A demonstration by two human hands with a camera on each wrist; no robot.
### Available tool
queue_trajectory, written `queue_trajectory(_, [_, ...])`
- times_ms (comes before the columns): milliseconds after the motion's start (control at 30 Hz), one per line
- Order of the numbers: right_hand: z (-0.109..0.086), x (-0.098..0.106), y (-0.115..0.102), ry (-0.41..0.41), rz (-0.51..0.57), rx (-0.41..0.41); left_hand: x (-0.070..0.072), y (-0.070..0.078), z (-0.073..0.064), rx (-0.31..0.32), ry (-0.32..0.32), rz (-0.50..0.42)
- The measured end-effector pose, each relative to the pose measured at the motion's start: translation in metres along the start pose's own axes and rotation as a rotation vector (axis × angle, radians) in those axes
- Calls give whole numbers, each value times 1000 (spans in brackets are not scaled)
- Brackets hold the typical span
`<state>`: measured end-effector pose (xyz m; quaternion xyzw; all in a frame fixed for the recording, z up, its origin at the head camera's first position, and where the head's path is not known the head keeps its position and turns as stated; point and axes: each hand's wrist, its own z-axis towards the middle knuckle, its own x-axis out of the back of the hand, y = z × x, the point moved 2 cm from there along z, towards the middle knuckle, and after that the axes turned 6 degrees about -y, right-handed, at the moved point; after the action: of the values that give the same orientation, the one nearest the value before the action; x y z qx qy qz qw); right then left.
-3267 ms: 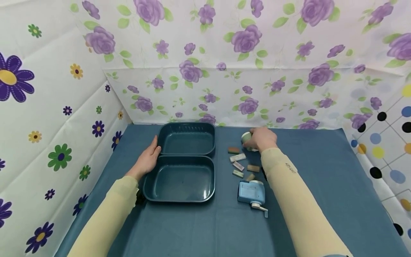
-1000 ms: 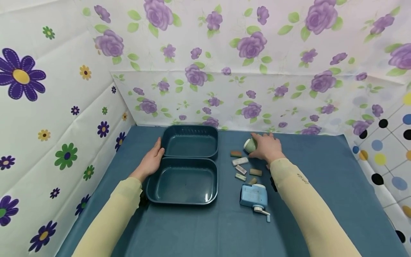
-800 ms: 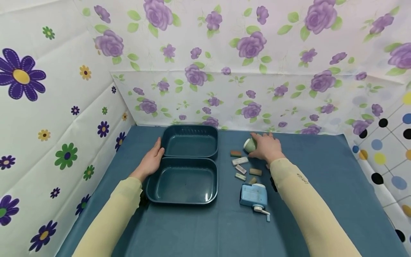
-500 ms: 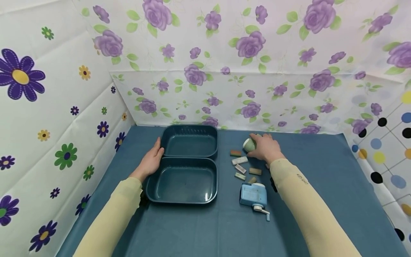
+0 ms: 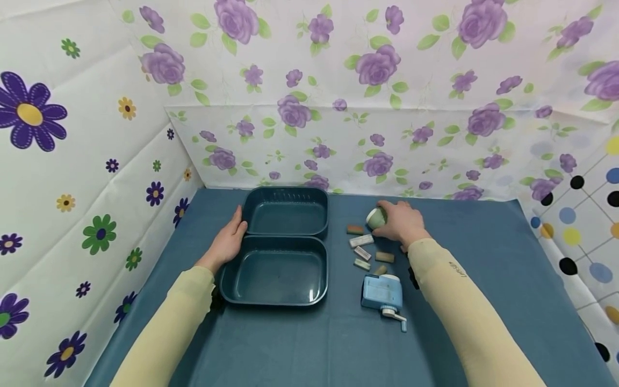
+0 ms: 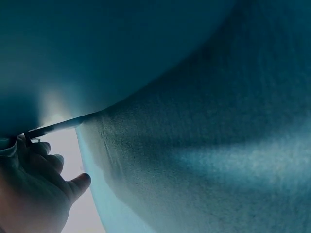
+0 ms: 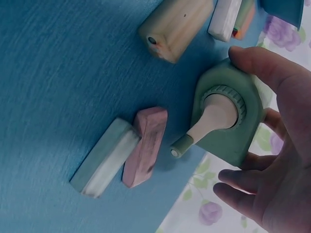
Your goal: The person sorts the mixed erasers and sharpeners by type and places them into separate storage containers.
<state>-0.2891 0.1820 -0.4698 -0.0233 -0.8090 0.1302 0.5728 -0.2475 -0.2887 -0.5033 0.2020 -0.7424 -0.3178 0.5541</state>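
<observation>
My right hand grips a green hand-crank pencil sharpener near the table's back edge, thumb on one side and fingers on the other. The right wrist view shows the sharpener's pale crank and green knob pointing away from the palm. My left hand lies along the left side of the rear dark teal tray, fingers extended against its wall. In the left wrist view, the left hand is partly cut off at the frame's edge. A front tray adjoins the rear one.
Several eraser-like blocks, including a white one and a tan one, lie between trays and right arm. A blue crank sharpener sits nearer. Beside the right hand lie a pink block and a green-white block.
Since the oldest frame, the green sharpener has been turned in my right hand, and that hand's fingers have shifted around it. The left hand stays at the tray. Over the last second, almost nothing moves.
</observation>
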Motion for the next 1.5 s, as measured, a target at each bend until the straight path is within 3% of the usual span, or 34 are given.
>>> queue_trajectory(333, [-4, 3, 6, -23, 59, -20, 1, 2, 0, -2, -2, 10])
queue_trajectory(567, [-6, 9, 5, 14, 36, 11, 0, 3, 0, -2, -2, 16])
queue_trajectory(900, [-12, 19, -8, 39, 43, 51, 1, 2, 1, 2, -1, 42])
queue_trajectory(1500, [-6, 14, -38, 116, 61, 158, 0, 5, 0, 6, 1, 42])
